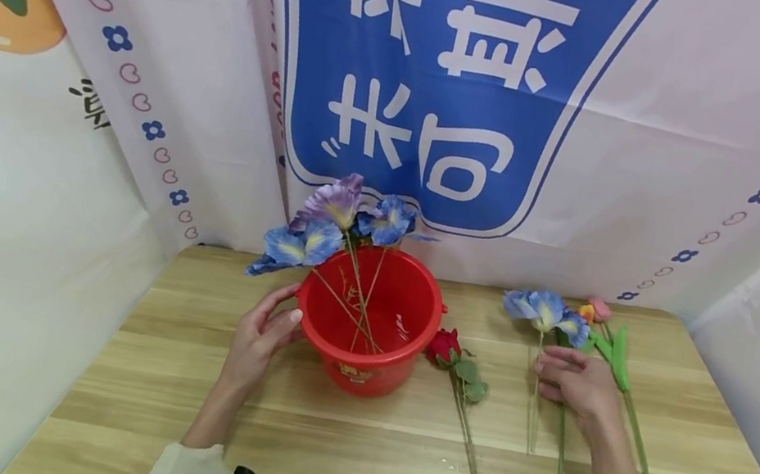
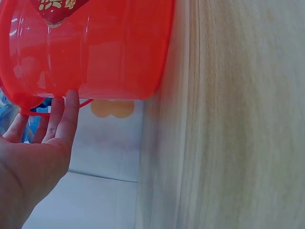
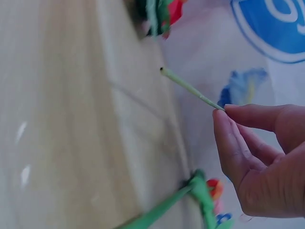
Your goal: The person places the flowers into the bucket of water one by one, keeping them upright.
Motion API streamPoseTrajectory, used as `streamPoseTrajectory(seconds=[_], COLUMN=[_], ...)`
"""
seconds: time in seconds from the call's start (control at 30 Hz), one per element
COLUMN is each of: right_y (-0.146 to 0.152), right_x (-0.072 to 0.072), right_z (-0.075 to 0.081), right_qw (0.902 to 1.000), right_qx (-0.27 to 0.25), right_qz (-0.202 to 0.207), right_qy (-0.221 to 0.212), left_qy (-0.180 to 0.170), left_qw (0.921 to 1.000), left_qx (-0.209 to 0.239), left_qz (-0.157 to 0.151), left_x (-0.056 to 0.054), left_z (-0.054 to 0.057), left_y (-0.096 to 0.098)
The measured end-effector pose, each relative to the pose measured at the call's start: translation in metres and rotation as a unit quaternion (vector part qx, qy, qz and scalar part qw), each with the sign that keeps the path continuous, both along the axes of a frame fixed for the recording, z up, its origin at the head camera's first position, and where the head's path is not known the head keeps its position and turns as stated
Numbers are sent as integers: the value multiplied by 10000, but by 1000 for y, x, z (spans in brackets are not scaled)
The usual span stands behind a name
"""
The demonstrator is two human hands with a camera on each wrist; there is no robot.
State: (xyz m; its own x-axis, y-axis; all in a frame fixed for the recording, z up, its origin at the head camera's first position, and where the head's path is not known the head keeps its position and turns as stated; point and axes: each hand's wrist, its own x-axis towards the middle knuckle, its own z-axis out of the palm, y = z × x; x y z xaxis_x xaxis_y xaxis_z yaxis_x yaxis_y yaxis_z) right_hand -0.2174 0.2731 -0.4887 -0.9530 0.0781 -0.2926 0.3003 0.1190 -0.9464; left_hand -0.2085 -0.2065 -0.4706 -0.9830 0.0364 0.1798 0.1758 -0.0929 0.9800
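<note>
A red bucket stands on the table with several artificial irises in it: two blue ones and a purple iris. My left hand is at the bucket's left side. In the left wrist view its fingers are fairly straight and touch the wall near the rim and handle. My right hand pinches the thin stem of another blue iris between thumb and fingers, raised above the table. The stem's cut end shows in the right wrist view.
A red rose with a long stem lies right of the bucket. Beyond my right hand lie tulips, one pink tulip among them, with green leaves. A printed cloth hangs behind the wooden table.
</note>
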Motion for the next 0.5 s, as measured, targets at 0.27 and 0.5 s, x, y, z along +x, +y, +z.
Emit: streamPoseTrajectory(seconds=[0.27, 0.5], right_y=[-22, -50], right_x=[9, 10], right_z=[35, 78], right_qw=[9967, 9921], right_qx=[-318, -120], right_qz=[-119, -22], right_qy=[731, 1249], left_qy=[33, 49], left_qw=[10000, 10000], left_qx=[-11, 26], left_qz=[-70, -11], left_x=[-1, -1], left_z=[0, -1], left_y=[1, 1])
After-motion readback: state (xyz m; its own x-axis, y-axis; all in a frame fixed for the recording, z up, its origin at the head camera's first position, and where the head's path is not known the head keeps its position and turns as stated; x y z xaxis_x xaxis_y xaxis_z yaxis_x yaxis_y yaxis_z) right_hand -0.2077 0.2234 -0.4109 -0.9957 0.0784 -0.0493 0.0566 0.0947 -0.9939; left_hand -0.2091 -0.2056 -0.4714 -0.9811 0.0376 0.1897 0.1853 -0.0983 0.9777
